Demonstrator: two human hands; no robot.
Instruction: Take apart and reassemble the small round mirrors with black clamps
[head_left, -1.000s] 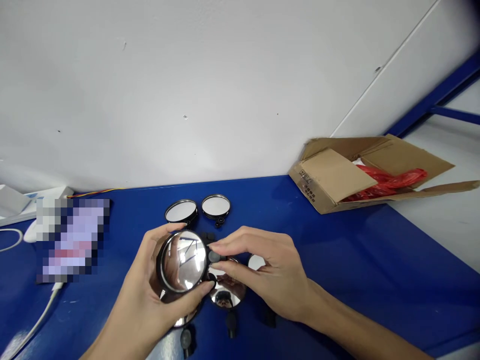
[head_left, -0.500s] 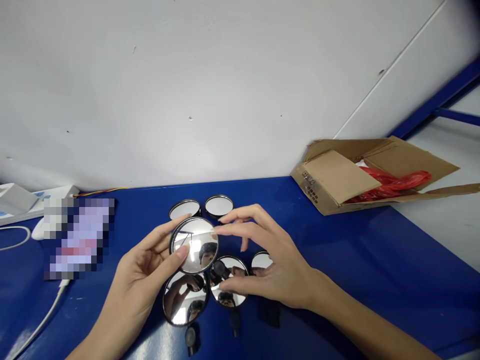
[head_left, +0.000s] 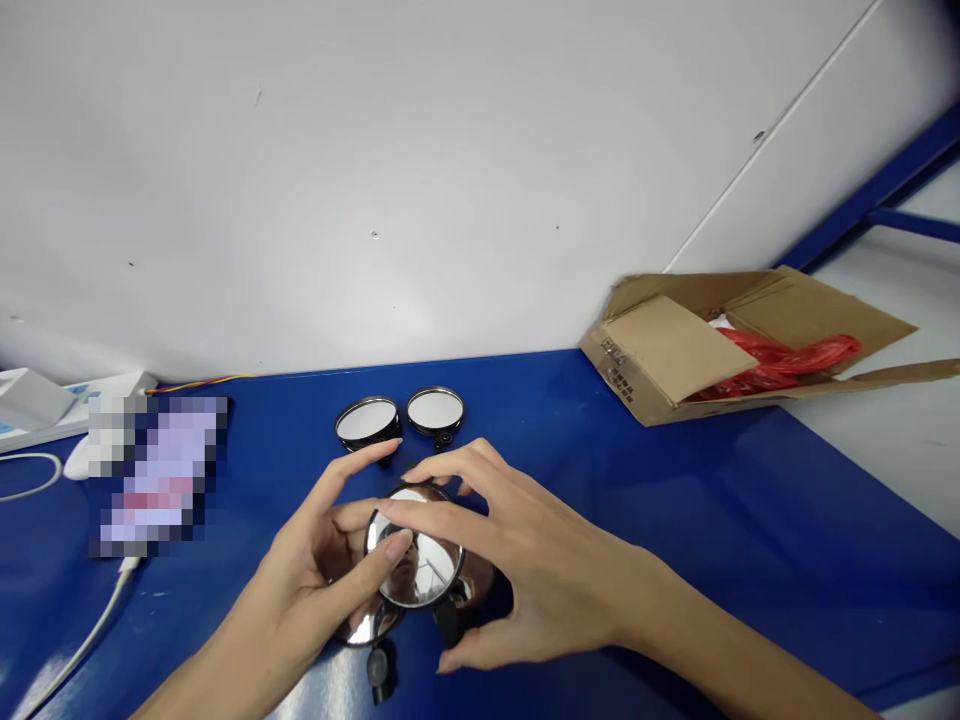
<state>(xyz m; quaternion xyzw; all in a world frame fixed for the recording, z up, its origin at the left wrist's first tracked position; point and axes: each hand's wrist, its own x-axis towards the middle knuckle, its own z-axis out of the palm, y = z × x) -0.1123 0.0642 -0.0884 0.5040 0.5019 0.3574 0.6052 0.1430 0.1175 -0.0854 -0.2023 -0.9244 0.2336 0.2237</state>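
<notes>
My left hand (head_left: 319, 575) pinches a round black-rimmed mirror (head_left: 431, 578), its thumb on the glass and its index finger raised off the rim. Curved over that mirror from the right is my right hand (head_left: 536, 560). Its fingers rest on the upper rim and face, while the thumb stays apart, near a black mount (head_left: 448, 620) at the lower edge. Below the held mirror lies another round mirror (head_left: 365, 628), partly covered, with a black knob-like mount (head_left: 379, 672). Part of a further mirror (head_left: 478, 580) shows beneath my right hand.
Two smaller-looking round mirrors (head_left: 367, 420) (head_left: 436, 409) lie farther back on the blue table (head_left: 525, 400). An opened cardboard box (head_left: 660, 350) with red plastic (head_left: 795, 360) stands at right. At left are a blurred phone (head_left: 161, 475), a white cable (head_left: 97, 635) and a power strip (head_left: 112, 388).
The held mirror has come lower and to the right, over the mirrors on the table. My right hand has moved in onto its face and rim. The left index finger has lifted.
</notes>
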